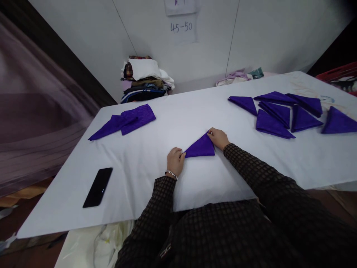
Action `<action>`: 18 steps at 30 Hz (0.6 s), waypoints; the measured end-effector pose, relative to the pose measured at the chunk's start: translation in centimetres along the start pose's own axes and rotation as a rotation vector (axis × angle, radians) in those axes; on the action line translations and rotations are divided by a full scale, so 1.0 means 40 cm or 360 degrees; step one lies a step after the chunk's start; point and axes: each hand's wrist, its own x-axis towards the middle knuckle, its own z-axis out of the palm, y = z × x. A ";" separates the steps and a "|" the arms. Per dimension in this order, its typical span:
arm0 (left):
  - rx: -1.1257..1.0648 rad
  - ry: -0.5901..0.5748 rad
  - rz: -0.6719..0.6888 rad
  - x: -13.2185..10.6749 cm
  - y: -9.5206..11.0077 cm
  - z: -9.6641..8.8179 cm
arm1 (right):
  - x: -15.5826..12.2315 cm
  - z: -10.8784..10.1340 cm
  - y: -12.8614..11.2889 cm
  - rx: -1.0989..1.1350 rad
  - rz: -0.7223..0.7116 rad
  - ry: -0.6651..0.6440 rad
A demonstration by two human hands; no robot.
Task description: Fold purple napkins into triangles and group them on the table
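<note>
A purple cloth (201, 147), folded into a triangle, lies on the white-covered table in front of me. My left hand (175, 160) pinches its left corner between thumb and fingers; a bracelet circles that wrist. At the upper right corner of the same cloth, my right hand (219, 137) is closed on the fabric. Off to the right are several purple cloths folded into triangles (275, 122), some overlapping. Two more purple cloths (138, 118) lie at the left, one partly across the other.
A black phone (98, 187) rests on the white tablecloth (134, 163) at the left. Behind the table stands a pile of folded clothes (146, 79). More fabric (235, 77) lies by the wall, beneath a paper marked 45-50 (182, 28). Sheer mauve cloth (36, 104) hangs at the left.
</note>
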 end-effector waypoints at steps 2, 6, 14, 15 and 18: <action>0.0075 0.0004 -0.0052 -0.002 -0.002 -0.003 | 0.000 -0.001 -0.001 0.0000 0.0001 -0.0004; 0.0168 0.0096 -0.0081 0.000 0.030 -0.013 | -0.003 -0.004 -0.003 -0.0012 -0.0005 -0.0010; 0.0312 -0.0455 0.0497 0.051 0.176 0.056 | 0.001 -0.013 -0.009 -0.0074 -0.0013 -0.0062; 0.0371 -0.0541 0.0494 0.056 0.178 0.069 | 0.002 -0.014 -0.009 -0.0080 -0.0016 -0.0068; 0.0550 -0.0701 0.0450 0.060 0.162 0.099 | 0.003 -0.016 -0.005 -0.0095 -0.0015 -0.0061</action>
